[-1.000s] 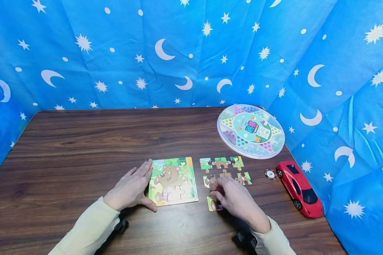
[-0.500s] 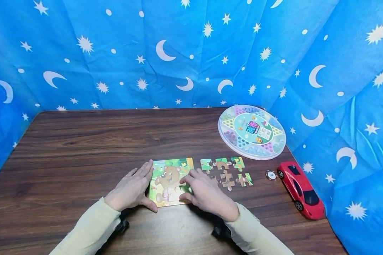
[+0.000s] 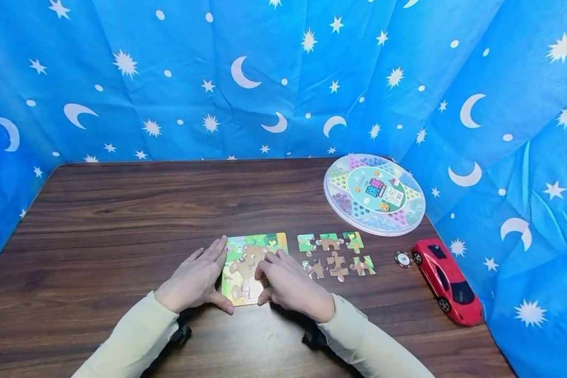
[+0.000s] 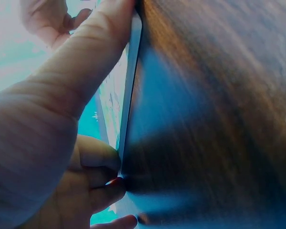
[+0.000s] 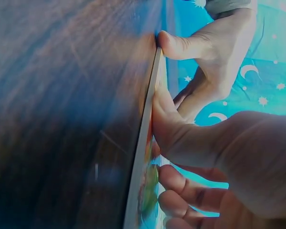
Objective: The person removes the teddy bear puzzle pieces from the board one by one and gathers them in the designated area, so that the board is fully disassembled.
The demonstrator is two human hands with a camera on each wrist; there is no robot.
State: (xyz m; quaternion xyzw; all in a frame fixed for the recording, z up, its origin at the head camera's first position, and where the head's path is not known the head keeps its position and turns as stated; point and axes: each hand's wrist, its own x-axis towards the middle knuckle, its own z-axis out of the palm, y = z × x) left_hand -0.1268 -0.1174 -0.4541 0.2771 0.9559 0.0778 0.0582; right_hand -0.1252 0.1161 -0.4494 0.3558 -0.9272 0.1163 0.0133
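A bear jigsaw board (image 3: 240, 302) lies flat near the middle of the table. My left hand (image 3: 196, 278) rests against its left side, fingers straight along that edge and thumb at the near corner. Over the board's lower right part, my right hand (image 3: 295, 289) has thumb and fingers bent down onto the picture, pinching a puzzle piece that they mostly cover. In the right wrist view the right thumb (image 5: 169, 126) presses close to the board's near edge. Right of the board lie several loose pieces in two rows, among them a brown middle piece (image 3: 337, 266).
A round Chinese checkers box (image 3: 375, 194) sits at the back right. In front of it are a poker chip (image 3: 403, 259) and a red toy car (image 3: 446, 283) near the table's right edge. A blue star-and-moon curtain (image 3: 170, 79) hangs behind and to the right.
My right hand has carried the lowest loose piece leftward from beside the board to its lower right area, then slightly further left. My left hand has stayed against the board.
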